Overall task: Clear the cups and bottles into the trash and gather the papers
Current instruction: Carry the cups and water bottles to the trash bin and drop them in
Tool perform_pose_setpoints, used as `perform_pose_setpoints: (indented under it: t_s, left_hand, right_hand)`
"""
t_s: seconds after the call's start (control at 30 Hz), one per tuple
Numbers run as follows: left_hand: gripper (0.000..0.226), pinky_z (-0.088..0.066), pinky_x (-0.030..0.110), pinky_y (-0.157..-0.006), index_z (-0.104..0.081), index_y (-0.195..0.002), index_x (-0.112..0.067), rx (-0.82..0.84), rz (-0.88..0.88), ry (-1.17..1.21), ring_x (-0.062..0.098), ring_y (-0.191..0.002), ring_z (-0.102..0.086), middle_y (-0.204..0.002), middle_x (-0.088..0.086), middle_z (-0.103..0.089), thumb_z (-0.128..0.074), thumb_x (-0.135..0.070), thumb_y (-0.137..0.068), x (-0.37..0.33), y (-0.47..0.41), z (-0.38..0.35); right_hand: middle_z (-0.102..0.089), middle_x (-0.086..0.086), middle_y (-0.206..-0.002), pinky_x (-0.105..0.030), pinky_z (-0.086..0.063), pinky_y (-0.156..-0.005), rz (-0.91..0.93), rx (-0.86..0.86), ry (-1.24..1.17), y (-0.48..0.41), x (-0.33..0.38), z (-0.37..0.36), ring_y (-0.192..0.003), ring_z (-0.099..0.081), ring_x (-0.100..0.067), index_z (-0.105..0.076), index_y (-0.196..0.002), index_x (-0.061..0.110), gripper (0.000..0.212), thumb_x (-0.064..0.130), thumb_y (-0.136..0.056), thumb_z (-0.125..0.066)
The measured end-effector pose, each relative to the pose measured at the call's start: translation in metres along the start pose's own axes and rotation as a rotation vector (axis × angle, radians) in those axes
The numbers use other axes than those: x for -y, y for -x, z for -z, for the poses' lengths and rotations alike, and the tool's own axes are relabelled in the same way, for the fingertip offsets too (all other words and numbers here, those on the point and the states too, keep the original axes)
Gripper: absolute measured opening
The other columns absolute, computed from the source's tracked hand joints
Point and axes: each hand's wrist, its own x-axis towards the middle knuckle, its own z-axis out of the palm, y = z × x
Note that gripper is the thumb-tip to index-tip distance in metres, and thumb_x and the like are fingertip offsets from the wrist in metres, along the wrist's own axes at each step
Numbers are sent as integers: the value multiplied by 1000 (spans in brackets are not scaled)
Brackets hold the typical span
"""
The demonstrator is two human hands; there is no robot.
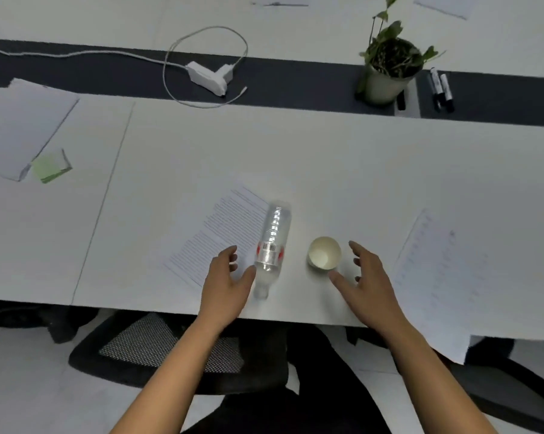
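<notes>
- Two hands are hovering over the table's (327, 158) near edge, fingers spread, gripping nothing.
- Left hand (225, 281) is hanging just beside the bottle (272, 245), which is lying sideways partly over a printed sheet (220, 233).
- Right hand (366, 283) is flanking the paper cup (323, 253).

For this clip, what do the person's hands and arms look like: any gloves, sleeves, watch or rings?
The left hand and right hand are bare: no gloves, and no rings show. Both forearms are uncovered down to the bottom edge of the view, with no sleeve, watch or wristband in sight.
</notes>
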Motion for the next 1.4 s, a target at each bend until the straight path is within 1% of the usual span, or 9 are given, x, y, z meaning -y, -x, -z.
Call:
perform_pose_setpoints:
  t_s: [0.2, 0.33, 0.43, 0.63, 0.7, 0.8, 0.97, 1.23, 1.4]
  left_hand:
    - [104, -40, 34, -103, -25, -152, -13, 50, 112, -134, 13, -129, -41, -139, -2, -39, -78, -55, -73, 13, -38, -59]
    - [83, -46, 28, -86, -38, -134, -25, 12, 116, -188, 10, -110, -50, -112, -19, -43, -81, -50, -68, 37, -33, -77]
    - [67, -49, 23, -78, -49, -133, -22, -17, 155, -175, 15, -104, -62, -120, -4, -58, -78, -41, -76, 43, -30, -77]
    - [66, -47, 21, -91, -54, -135, -20, -96, -16, -159, 11, -107, -55, -121, 3, -56, -79, -39, -77, 15, -39, -38]
    - [69, -34, -1, -86, -51, -141, -17, -107, -85, -142, 0, -108, -44, -125, 4, -50, -78, -35, -81, -3, -36, -22]
    - [72, -26, -9, -82, -47, -145, -14, -113, -204, -56, -2, -106, -42, -125, 3, -45, -79, -26, -82, -29, -18, -1]
    - [62, -37, -3, -78, -58, -133, -23, -44, -370, 126, -18, -101, -52, -118, -8, -53, -84, -20, -77, -50, 25, 17]
    - [40, -55, 29, -80, -68, -104, -35, 352, -445, 207, 11, -92, -67, -105, -9, -70, -88, -26, -70, -84, 102, -43]
    - [35, -49, 23, -71, -68, -100, -40, 544, -595, 175, 10, -86, -63, -109, -18, -66, -86, -31, -72, -115, 178, -112]
  right_hand:
    - [-22, 8, -157, -32, -32, -111, -57, -27, -11, -40, -26, -27, -143, -28, -10, -14, -156, 28, 107, 52, -74, -79]
    - [-27, 2, -156, -33, -36, -108, -10, 5, 38, -58, -38, -46, -144, -30, -15, -15, -156, 22, 114, 45, -70, -86]
    - [-39, 5, -149, -26, -36, -99, -32, 10, 64, -63, -35, -50, -134, -39, -11, -20, -155, 29, 98, 40, -78, -80]
    - [-38, 9, -149, -21, -32, -98, -61, -47, -18, -40, -8, -33, -133, -41, -9, -21, -154, 34, 91, 44, -82, -75]
    - [-37, 10, -151, -23, -33, -99, -69, -117, -72, -22, 5, -28, -133, -41, -10, -20, -154, 35, 92, 44, -82, -76]
    - [-35, 12, -151, -24, -34, -98, -107, -233, -155, 15, 19, -28, -131, -41, -10, -20, -153, 37, 91, 42, -82, -76]
    - [-36, 17, -144, -22, -34, -97, -157, -475, -265, 92, 16, -36, -121, -38, 0, -23, -152, 37, 91, 42, -80, -78]
    - [-43, 11, -146, -37, -44, -105, -341, -904, -466, 231, -40, -4, -131, -45, -14, -23, -150, 38, 97, 47, -73, -82]
    - [-50, 15, -131, -42, -51, -99, -414, -1168, -537, 309, -85, 21, -121, -52, -15, -33, -135, 40, 79, 41, -73, -84]
